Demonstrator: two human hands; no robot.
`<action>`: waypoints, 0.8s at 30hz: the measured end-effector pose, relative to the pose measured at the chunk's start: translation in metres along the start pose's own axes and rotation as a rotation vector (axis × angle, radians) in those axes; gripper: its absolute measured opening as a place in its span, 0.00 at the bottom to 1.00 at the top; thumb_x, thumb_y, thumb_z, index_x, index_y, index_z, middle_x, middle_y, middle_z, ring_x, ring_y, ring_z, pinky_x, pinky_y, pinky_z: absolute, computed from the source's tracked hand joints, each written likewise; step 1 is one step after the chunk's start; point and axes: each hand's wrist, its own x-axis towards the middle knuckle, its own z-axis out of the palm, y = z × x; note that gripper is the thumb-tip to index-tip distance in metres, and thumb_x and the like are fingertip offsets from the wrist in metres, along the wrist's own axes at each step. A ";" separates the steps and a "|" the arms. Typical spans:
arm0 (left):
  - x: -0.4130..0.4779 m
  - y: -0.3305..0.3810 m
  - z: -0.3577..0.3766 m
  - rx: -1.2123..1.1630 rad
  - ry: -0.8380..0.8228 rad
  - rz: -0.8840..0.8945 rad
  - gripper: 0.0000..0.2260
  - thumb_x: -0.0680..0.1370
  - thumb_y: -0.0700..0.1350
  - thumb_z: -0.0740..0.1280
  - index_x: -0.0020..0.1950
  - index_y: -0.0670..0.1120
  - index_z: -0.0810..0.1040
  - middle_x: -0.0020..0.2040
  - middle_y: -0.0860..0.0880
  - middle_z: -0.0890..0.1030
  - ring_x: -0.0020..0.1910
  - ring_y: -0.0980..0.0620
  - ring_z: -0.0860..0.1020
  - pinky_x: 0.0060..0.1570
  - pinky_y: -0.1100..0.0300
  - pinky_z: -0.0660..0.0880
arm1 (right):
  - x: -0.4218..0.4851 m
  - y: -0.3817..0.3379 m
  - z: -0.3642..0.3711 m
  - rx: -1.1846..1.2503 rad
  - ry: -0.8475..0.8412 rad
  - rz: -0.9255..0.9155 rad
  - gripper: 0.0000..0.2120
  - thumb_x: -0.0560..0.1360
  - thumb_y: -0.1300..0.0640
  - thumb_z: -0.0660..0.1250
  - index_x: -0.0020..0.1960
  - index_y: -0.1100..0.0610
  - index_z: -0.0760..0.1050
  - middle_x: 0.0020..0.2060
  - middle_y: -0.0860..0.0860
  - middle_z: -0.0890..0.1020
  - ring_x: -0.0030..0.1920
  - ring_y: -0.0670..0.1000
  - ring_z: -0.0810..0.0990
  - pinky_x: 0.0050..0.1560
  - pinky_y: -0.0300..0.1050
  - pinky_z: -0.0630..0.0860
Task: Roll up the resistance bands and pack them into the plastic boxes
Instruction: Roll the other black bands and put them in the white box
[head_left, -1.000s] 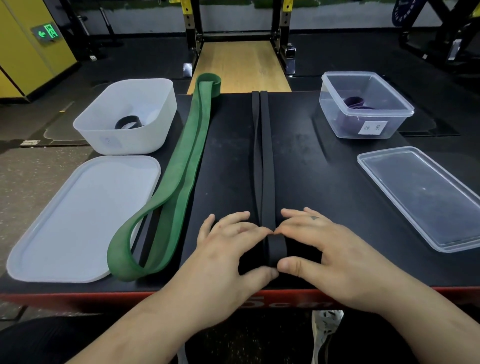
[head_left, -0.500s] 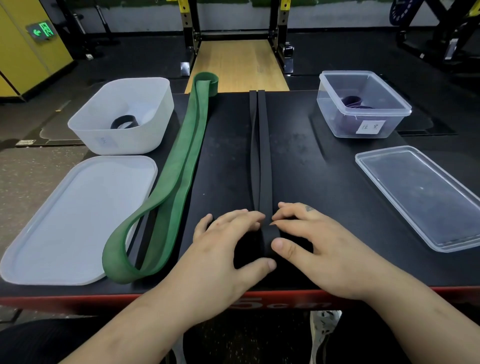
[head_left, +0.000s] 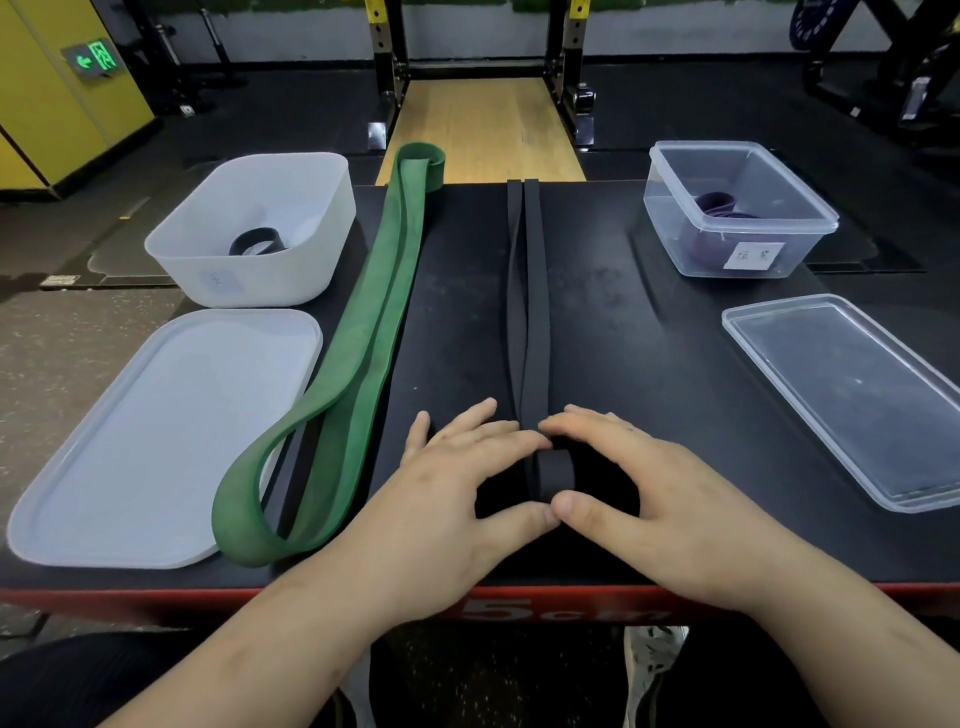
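A long black resistance band (head_left: 530, 312) lies straight down the middle of the black table (head_left: 649, 364). Its near end is wound into a small roll (head_left: 555, 474). My left hand (head_left: 457, 483) and my right hand (head_left: 649, 488) pinch that roll from both sides, thumbs meeting just in front of it. A wide green band (head_left: 363, 343) lies stretched out to the left, its near end looping over the white lid. The white plastic box (head_left: 249, 223) at the back left holds a rolled black band (head_left: 257, 241). The clear box (head_left: 737, 208) at the back right holds purple bands (head_left: 719, 205).
A white lid (head_left: 156, 431) lies flat at the front left, a clear lid (head_left: 852, 395) at the right. The table's red front edge (head_left: 519, 605) is just below my wrists. Gym racks and a wooden platform (head_left: 483, 135) stand behind the table.
The roll at the band's near end has grown thicker and moved slightly away from me as both hands turned it. My thumbs now meet in front of it.
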 end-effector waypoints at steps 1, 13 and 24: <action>0.001 0.000 0.000 -0.008 -0.005 0.000 0.25 0.78 0.64 0.65 0.75 0.66 0.68 0.77 0.66 0.65 0.76 0.75 0.43 0.80 0.50 0.38 | 0.001 0.000 0.000 0.011 -0.004 -0.014 0.24 0.74 0.28 0.60 0.67 0.18 0.57 0.76 0.30 0.64 0.78 0.32 0.55 0.78 0.41 0.59; 0.005 -0.004 -0.001 0.009 -0.013 -0.001 0.25 0.80 0.64 0.61 0.77 0.62 0.66 0.75 0.68 0.66 0.76 0.75 0.44 0.81 0.50 0.40 | 0.004 0.004 -0.004 0.017 -0.039 -0.006 0.29 0.72 0.37 0.73 0.67 0.25 0.62 0.71 0.26 0.67 0.79 0.36 0.56 0.79 0.50 0.62; 0.006 -0.004 -0.003 0.059 -0.016 -0.021 0.30 0.78 0.65 0.64 0.79 0.66 0.59 0.72 0.75 0.58 0.73 0.79 0.41 0.80 0.57 0.39 | 0.015 0.005 -0.006 -0.026 0.022 -0.020 0.27 0.67 0.26 0.61 0.66 0.22 0.64 0.75 0.27 0.60 0.78 0.31 0.48 0.78 0.37 0.50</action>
